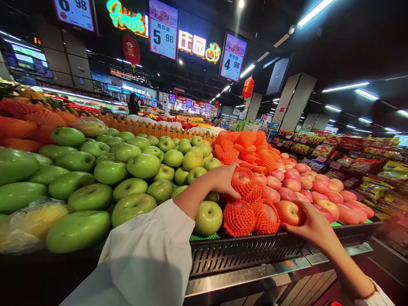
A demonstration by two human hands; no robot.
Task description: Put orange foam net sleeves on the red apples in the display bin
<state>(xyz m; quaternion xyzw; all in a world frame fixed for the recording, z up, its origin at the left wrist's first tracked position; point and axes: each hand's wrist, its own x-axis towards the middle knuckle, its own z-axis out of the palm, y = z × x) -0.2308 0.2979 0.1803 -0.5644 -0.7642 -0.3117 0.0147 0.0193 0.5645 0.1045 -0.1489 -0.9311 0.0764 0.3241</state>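
My left hand (224,180) is closed around the side of an apple in a red foam net (242,177), which sits on top of other netted apples. Below it, two more apples in foam nets (239,219) rest at the front of the display. My right hand (314,223) grips a bare red-yellow apple (287,212) at the front edge, right of the netted ones; its fingertips are partly hidden behind the apple. A green apple (208,217) lies under my left wrist.
Green apples (143,165) spread across the left, pinkish apples (293,183) to the right. Loose red foam nets (244,146) are heaped behind my left hand. A black slotted crate wall (245,255) bounds the front. Packaged goods (376,187) fill shelves at right.
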